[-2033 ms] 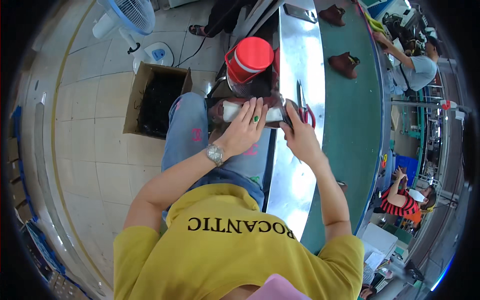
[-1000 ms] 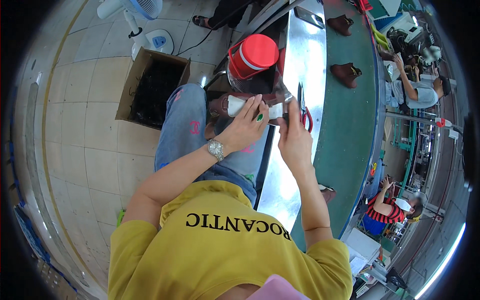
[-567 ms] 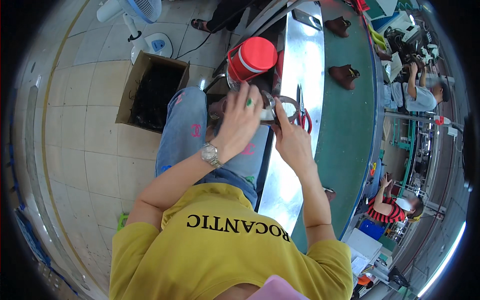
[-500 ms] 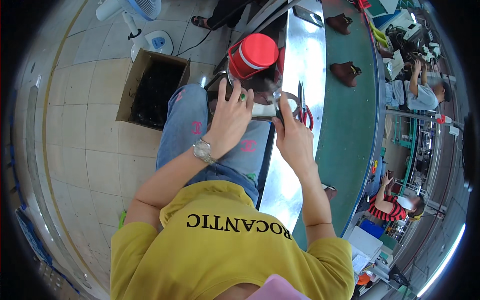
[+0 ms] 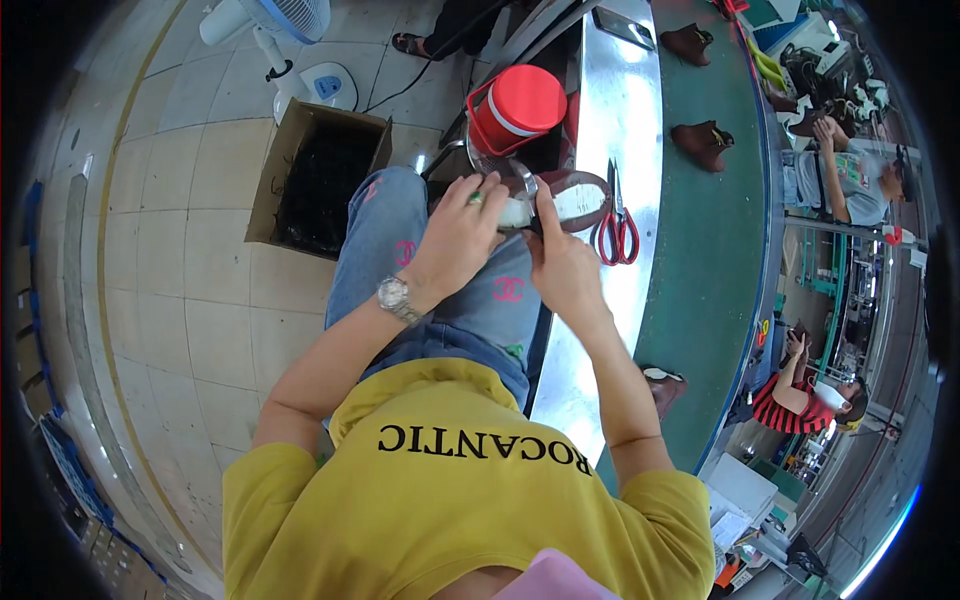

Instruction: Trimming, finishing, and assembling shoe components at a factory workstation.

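Observation:
A brown boot (image 5: 583,200) lies sideways across my lap toward the metal bench, its underside up with a white patch on the sole. My left hand (image 5: 458,235) lies over the boot's near end with bent fingers, gripping it. In my right hand (image 5: 568,268) is a tool with a shiny curved metal head (image 5: 526,182), its handle mostly hidden. The forefinger stretches along the tool, and the head rests at the middle of the sole. Red-handled scissors (image 5: 618,238) lie on the bench just right of the boot.
A metal bench (image 5: 590,350) runs alongside a green conveyor belt (image 5: 690,260) carrying several brown boots (image 5: 702,145). Beyond my knees stands a red lidded bucket (image 5: 520,100). At left are a cardboard box (image 5: 262,195) and a fan (image 5: 290,20). People work across the belt.
My right hand and the metal-headed tool have moved left along the boot, uncovering the white sole patch and scissors. My left hand has lowered, its fingers now bent over the boot.

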Demonstrator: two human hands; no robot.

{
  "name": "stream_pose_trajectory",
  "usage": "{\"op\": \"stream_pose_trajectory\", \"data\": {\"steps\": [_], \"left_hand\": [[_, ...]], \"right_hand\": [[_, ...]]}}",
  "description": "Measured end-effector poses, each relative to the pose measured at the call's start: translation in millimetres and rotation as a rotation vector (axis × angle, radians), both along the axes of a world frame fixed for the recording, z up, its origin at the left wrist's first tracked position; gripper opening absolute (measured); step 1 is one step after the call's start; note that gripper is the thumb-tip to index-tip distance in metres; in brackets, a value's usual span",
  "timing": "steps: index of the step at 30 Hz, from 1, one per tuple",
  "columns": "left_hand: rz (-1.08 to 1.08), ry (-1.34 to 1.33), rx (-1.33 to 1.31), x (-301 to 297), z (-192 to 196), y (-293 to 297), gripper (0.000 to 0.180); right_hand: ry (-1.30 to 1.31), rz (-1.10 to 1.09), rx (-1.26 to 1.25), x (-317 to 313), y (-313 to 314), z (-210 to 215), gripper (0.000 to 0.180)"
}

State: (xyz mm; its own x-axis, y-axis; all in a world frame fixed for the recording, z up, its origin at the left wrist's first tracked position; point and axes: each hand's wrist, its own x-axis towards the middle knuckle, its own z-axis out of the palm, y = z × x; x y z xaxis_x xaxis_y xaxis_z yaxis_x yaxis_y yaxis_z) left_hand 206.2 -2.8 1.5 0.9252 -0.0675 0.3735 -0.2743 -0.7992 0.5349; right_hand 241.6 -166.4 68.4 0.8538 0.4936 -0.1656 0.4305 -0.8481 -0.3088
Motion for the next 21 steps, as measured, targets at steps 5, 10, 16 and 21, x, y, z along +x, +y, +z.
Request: {"op": "stream_pose_trajectory", "data": {"steps": [5,10,16,21], "left_hand": [[0.031,0.214,-0.429,-6.5,2.4,22.0,0.085],[-0.061,0.278,-0.471,-1.2,4.9,32.7,0.095],[-0.140,0.251,-0.458,-3.0,8.0,46.3,0.111],[-0.022,0.558,-0.604,-56.8,11.1,43.8,0.123]], "right_hand": [[-0.081,-0.058,0.273,-5.8,15.8,6.8,0.071],[0.022,0.077,0.035,9.2,7.4,6.7,0.064],[-0.199,0.002,0.006,44.2,-32.0,1.5,0.056],[0.172,-0.067,0.085,-1.2,-51.5,7.6,0.057]]}}
